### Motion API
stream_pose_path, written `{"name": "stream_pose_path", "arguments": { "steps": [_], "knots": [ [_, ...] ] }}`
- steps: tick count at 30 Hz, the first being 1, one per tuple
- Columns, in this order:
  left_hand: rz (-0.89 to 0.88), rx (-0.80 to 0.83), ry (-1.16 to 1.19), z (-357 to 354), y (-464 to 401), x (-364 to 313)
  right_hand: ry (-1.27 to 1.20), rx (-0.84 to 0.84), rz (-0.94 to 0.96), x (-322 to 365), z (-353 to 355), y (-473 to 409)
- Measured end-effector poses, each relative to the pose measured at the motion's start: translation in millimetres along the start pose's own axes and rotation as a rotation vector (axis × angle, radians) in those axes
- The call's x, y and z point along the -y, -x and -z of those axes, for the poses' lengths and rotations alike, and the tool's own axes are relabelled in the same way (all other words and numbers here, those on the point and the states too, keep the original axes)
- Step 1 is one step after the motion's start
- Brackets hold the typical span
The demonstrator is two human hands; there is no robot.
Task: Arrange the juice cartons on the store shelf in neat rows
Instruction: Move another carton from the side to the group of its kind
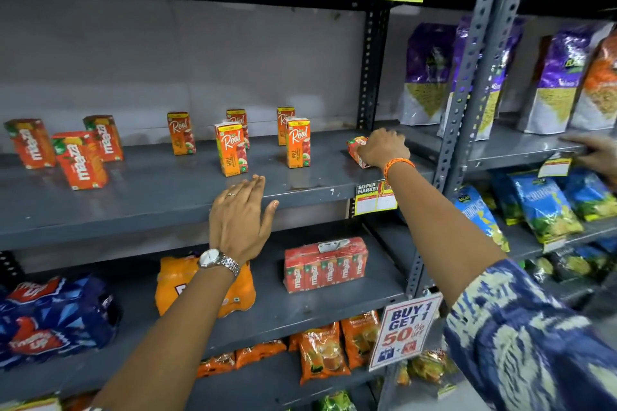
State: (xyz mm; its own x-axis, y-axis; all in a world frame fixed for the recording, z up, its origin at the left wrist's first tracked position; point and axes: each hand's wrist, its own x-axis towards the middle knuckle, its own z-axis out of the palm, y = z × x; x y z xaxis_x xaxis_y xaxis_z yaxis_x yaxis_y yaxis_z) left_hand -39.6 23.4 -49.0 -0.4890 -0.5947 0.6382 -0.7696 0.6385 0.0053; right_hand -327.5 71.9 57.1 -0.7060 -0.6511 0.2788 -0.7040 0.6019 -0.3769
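Note:
On the grey shelf (pixel 167 190) stand several small juice cartons. Three orange Maaza cartons (pixel 80 158) are grouped at the left, tilted. Several orange Real apple cartons (pixel 231 148) stand upright in the middle, loosely spaced, one of them (pixel 298 143) further right. My right hand (pixel 380 147) is closed over another orange carton (pixel 354 148) at the shelf's right end. My left hand (pixel 240 213) hovers flat with fingers together over the shelf's front edge, holding nothing.
A shrink-wrapped Maaza pack (pixel 325 264), an orange pack (pixel 177 280) and blue packs (pixel 53 317) lie on the shelf below. Purple snack bags (pixel 427 73) fill the right-hand rack behind the upright post (pixel 467 103). Another person's hand (pixel 597 153) rests at the far right. Price tags hang off the shelf edges.

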Motion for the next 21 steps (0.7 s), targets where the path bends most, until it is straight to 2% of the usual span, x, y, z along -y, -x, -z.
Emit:
{"name": "stream_pose_path", "arguments": {
  "steps": [8, 14, 21],
  "knots": [
    [0.01, 0.018, 0.009, 3.9, 1.6, -0.8, -0.201, -0.044, 0.02, 3.1, 0.2, 4.8],
    [0.02, 0.031, 0.014, 6.2, 2.6, -2.7, -0.328, 0.081, -0.009, 1.9, 7.6, 12.6],
    [0.019, 0.048, 0.01, 8.1, 2.6, -3.0, -0.939, 0.342, -0.241, -3.9, 22.3, 25.1]
  ]
}}
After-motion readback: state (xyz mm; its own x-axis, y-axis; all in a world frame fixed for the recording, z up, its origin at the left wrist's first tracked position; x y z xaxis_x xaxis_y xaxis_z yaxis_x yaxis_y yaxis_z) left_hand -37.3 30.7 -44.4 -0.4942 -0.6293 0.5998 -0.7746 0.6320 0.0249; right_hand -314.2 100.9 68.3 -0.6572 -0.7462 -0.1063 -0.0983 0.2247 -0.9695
